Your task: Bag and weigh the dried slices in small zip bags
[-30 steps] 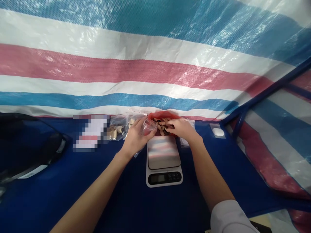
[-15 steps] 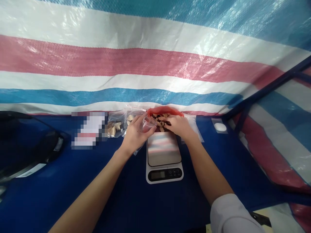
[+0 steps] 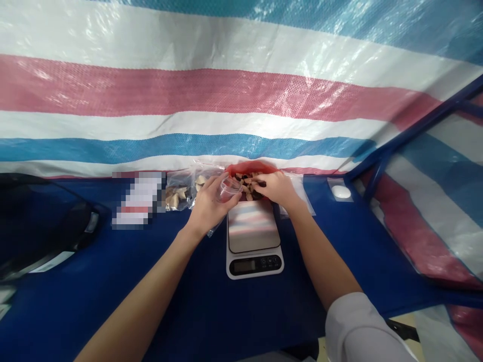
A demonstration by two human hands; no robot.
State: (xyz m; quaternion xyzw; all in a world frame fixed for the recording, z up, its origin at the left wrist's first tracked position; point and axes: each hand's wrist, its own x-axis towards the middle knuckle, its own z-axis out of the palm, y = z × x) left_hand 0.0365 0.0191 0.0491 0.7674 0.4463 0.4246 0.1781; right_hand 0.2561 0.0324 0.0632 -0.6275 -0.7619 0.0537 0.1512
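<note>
My left hand (image 3: 211, 203) is closed around a small clear plastic cup (image 3: 229, 189), tilted toward a red bag (image 3: 251, 166). In the bag lie several brown, dried-looking pieces (image 3: 245, 183). My right hand (image 3: 277, 188) is at the bag's right side, its fingers bent down among the pieces; whether a piece is pinched there is too small to make out. Just in front of the bag stands a white kitchen scale (image 3: 254, 231) with a shiny metal plate and a dark display. Nothing lies on the visible part of its plate.
Clear bags (image 3: 177, 193) with pale pieces lie to the left, beside a blurred-out paper (image 3: 139, 201). A white round item in a small bag (image 3: 340, 192) is at the right. A black bag-like object (image 3: 41, 226) sits far left. Striped sheeting (image 3: 211, 93) hangs behind the blue table (image 3: 132, 266).
The view has shifted slightly. My right fingers have moved a little within the bag's pieces, and my left hand still holds the cup at the bag's left edge.
</note>
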